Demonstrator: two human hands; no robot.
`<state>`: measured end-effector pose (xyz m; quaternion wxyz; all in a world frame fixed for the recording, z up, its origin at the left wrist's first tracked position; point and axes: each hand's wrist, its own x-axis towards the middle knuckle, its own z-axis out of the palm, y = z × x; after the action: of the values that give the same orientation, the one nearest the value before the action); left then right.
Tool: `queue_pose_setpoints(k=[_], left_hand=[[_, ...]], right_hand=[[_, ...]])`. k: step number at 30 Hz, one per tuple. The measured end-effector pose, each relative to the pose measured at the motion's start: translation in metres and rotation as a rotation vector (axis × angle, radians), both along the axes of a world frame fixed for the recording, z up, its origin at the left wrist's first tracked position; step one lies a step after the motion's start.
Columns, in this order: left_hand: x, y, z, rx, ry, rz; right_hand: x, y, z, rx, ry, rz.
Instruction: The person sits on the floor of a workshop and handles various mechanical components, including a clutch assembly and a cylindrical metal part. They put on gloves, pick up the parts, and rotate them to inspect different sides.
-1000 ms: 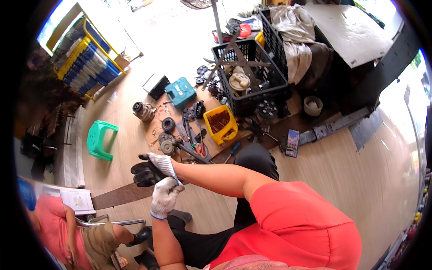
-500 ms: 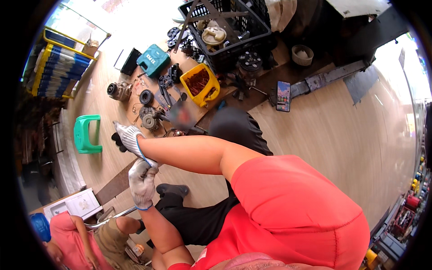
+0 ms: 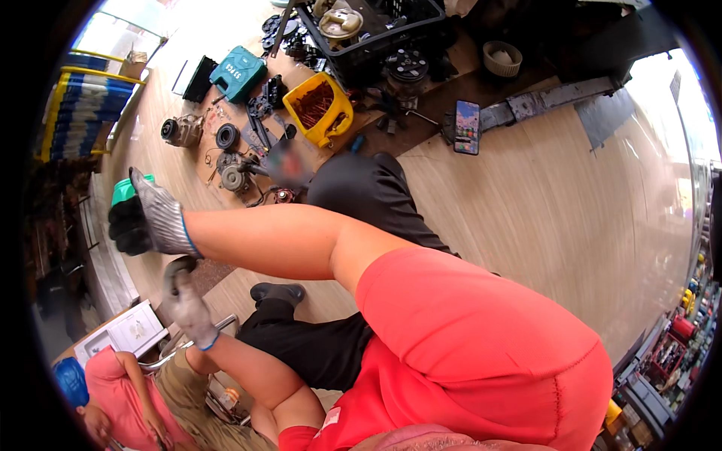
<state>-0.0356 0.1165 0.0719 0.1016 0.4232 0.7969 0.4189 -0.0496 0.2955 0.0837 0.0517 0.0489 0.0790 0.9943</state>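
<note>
Both my hands wear knitted work gloves, whitish grey with dark-coated palms and fingers and blue cuff edges. My right hand (image 3: pixel 154 218) is raised at the left, arm stretched across, its thumb apart from the dark fingers, holding nothing. It partly hides a green plastic stool (image 3: pixel 124 191). Just below it, my left hand (image 3: pixel 189 307) is somewhat blurred. Its fingers are bent but look apart, and no object shows in them. A small gap separates it from the right glove's cuff.
On the floor ahead lie a yellow cut-open jug of rusty bolts (image 3: pixel 320 113), a teal tool case (image 3: pixel 238 74), a pulley part (image 3: pixel 233 177) and a phone (image 3: pixel 467 128). A black crate (image 3: pixel 376 41) stands beyond. Another person in pink (image 3: pixel 120 383) sits at lower left.
My left hand has let go of the right glove's cuff and moved down-left. My right hand has shifted left, now covering much of the stool. The view has moved slightly.
</note>
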Motion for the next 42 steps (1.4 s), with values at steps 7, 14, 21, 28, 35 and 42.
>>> queue_pose_setpoints(k=[7,14,21,28,35,42], left_hand=[[-0.04,0.001,-0.038,0.504,-0.797,0.272],[-0.008,0.038,-0.027,0.777,-0.83,-0.18],[0.015,0.018,0.026,0.265,-0.667,-0.066],[0.032,0.017,0.036,0.0,-0.267,-0.345],[0.023,0.012,0.024,0.102,-0.252,-0.451],[0.002,0.008,0.0,0.27,-0.206,-0.02]], right_hand=[[0.036,-0.027,0.048,-0.099,0.092,-0.05],[0.044,-0.018,0.054,-0.12,0.14,-0.061],[0.063,-0.019,0.078,-0.105,0.364,-0.03],[0.081,-0.019,0.087,0.204,0.526,-0.012],[0.069,-0.028,0.072,0.322,0.513,0.058],[0.041,-0.024,0.048,1.547,-0.207,-0.527]])
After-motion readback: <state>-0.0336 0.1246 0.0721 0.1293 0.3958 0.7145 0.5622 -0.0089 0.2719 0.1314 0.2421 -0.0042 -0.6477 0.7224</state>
